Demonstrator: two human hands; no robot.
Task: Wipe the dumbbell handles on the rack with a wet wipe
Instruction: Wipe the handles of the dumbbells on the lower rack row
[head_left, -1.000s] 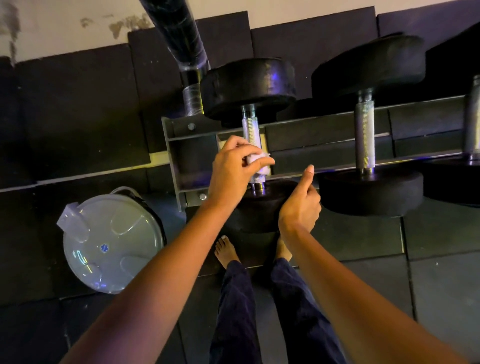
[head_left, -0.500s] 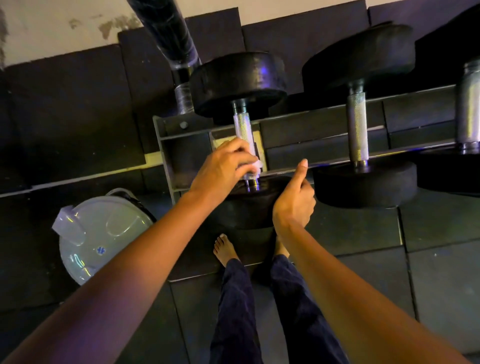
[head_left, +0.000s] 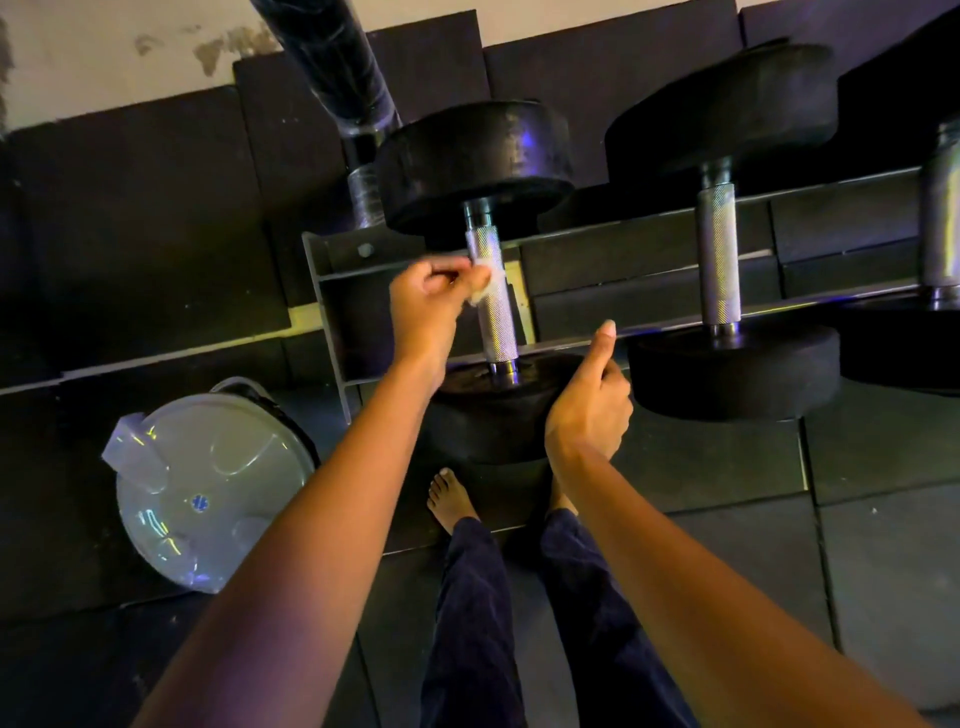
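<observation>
Wiping stroke on dumbbell handle (head_left: 496, 317). Grip: left hand (head_left: 423, 301) pinches wet wipe (head_left: 487, 285) in curled fingers, wipe touching far half of handle. Idle: right hand (head_left: 589, 410) fisted, thumb raised, holds nothing, beside near weight head (head_left: 483, 421). Good practice: wrap wipe round knurling, press firmly, run full length, twist to reach underside. Next handle (head_left: 718, 254) lies well right of right hand, on same rack (head_left: 332, 322).

Dim room with a purplish cast. Dark rubber floor tiles (head_left: 727, 545) fill most of the frame; a pale wall (head_left: 104, 52) with flaking patches runs along the top left. A round translucent lid (head_left: 208, 483) sits lower left
</observation>
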